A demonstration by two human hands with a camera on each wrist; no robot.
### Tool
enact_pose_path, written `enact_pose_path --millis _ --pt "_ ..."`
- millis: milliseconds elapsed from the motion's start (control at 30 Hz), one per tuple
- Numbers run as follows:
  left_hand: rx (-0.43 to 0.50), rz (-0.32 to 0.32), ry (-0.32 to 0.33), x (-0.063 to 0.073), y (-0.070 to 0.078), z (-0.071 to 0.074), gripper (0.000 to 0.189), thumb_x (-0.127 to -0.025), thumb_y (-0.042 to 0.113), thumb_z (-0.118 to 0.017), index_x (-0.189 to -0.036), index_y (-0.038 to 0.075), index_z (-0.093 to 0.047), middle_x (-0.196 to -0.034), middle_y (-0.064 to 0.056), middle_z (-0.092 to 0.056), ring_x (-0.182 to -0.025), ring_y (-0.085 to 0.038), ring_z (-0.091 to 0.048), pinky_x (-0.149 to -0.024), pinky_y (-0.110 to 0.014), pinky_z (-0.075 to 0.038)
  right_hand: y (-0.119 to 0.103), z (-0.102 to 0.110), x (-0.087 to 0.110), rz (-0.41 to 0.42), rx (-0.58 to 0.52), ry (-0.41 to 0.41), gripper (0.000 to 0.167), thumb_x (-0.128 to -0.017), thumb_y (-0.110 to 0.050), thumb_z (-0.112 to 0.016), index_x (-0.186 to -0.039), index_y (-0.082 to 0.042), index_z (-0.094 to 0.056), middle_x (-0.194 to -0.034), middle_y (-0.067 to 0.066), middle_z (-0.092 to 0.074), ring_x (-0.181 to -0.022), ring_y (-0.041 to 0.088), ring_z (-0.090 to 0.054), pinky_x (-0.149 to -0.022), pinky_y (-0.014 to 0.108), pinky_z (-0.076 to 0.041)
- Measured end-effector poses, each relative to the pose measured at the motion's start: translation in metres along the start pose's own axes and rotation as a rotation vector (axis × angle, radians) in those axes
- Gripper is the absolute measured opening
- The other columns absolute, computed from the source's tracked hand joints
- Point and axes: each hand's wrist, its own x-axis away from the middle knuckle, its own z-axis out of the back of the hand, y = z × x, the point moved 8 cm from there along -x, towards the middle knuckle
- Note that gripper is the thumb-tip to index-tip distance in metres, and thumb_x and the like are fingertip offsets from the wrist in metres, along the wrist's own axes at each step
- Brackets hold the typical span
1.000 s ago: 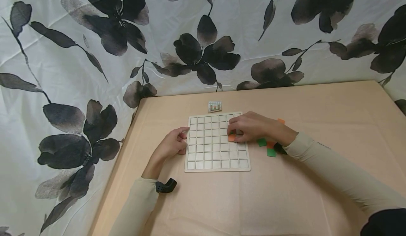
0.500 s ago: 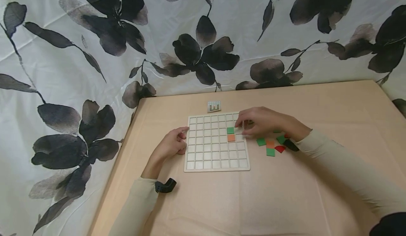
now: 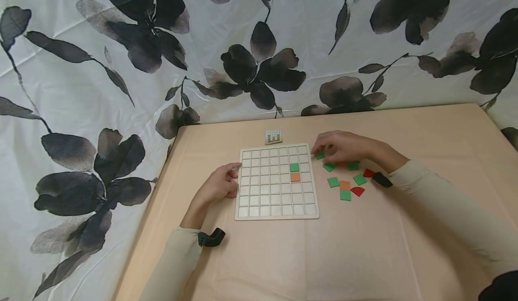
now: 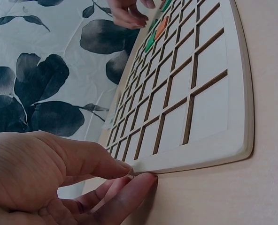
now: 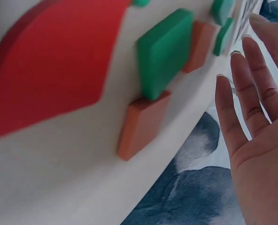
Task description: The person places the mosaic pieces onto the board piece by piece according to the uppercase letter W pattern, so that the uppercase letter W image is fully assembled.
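A pale gridded board (image 3: 263, 217) lies on the table. It bears a green square tile (image 3: 294, 167) directly above an orange square tile (image 3: 295, 177). My left hand (image 3: 218, 184) touches the board's left edge; in the left wrist view its fingertips (image 4: 147, 180) meet the rim. To the right of the board, my right hand (image 3: 344, 147) hovers over loose tiles. One green tile (image 3: 319, 155) shows just under its fingertips. The right wrist view shows the right hand's fingers (image 5: 249, 89) extended, with nothing gripped.
Several loose tiles lie right of the board: green (image 3: 345, 195), orange (image 3: 345, 185) and red quarter-round (image 3: 358, 190). A small card with a printed grid (image 3: 273, 136) sits behind the board. A floral cloth (image 3: 243, 44) hangs beyond the table.
My right hand has left the board and moved right to the loose tiles. The green tile above the orange one has come into view. My left hand has stayed at the board's edge.
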Motion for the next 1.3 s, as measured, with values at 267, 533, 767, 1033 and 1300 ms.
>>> enact_pose_path --millis 267,533,767,1033,1300 --pt "0.004 -0.002 -0.001 0.001 -0.001 -0.001 0.071 -0.088 -0.014 -0.059 -0.153 0.01 -0.044 -0.109 -0.013 -0.05 -0.079 -0.019 -0.055 -0.062 -0.033 -0.059 0.017 -0.001 0.0 -0.002 0.031 0.013 0.032 -0.088 -0.012 -0.078 -0.118 -0.025 -0.075 -0.115 -0.009 -0.063 -0.103 0.016 -0.057 -0.095 0.041 -0.05" --pt "0.005 -0.005 -0.005 0.002 -0.001 -0.001 0.071 -0.088 -0.013 -0.059 -0.153 0.011 -0.045 -0.108 -0.012 -0.049 -0.077 -0.018 -0.055 -0.061 -0.033 -0.058 0.02 -0.002 -0.003 -0.006 0.054 0.017 0.032 -0.089 -0.012 -0.076 -0.118 -0.026 -0.075 -0.115 -0.009 -0.064 -0.1 0.015 -0.057 -0.093 0.039 -0.05" --pt "0.016 -0.01 -0.008 0.002 -0.001 -0.001 0.071 -0.088 -0.014 -0.058 -0.153 0.01 -0.044 -0.109 -0.013 -0.049 -0.076 -0.018 -0.054 -0.06 -0.032 -0.057 0.02 -0.003 -0.002 -0.059 0.092 0.017 0.032 -0.09 -0.016 -0.076 -0.12 -0.025 -0.075 -0.109 -0.006 -0.062 -0.095 0.016 -0.055 -0.087 0.037 -0.048" --pt "0.014 -0.015 -0.01 0.002 0.0 0.0 0.071 -0.088 -0.014 -0.057 -0.154 0.009 -0.043 -0.108 -0.014 -0.049 -0.075 -0.018 -0.054 -0.06 -0.032 -0.057 0.026 -0.005 -0.001 -0.092 0.148 -0.013 0.038 -0.089 -0.025 -0.079 -0.127 -0.027 -0.073 -0.099 -0.006 -0.057 -0.091 0.015 -0.051 -0.076 0.033 -0.044" --pt "0.009 -0.018 -0.012 0.003 0.002 0.0 0.071 -0.088 -0.014 -0.057 -0.154 0.008 -0.043 -0.109 -0.014 -0.049 -0.075 -0.018 -0.053 -0.06 -0.032 -0.057 0.026 -0.004 -0.001 -0.068 0.08 -0.085 0.038 -0.09 -0.025 -0.079 -0.127 -0.023 -0.073 -0.107 -0.004 -0.06 -0.098 0.019 -0.052 -0.087 0.038 -0.049"
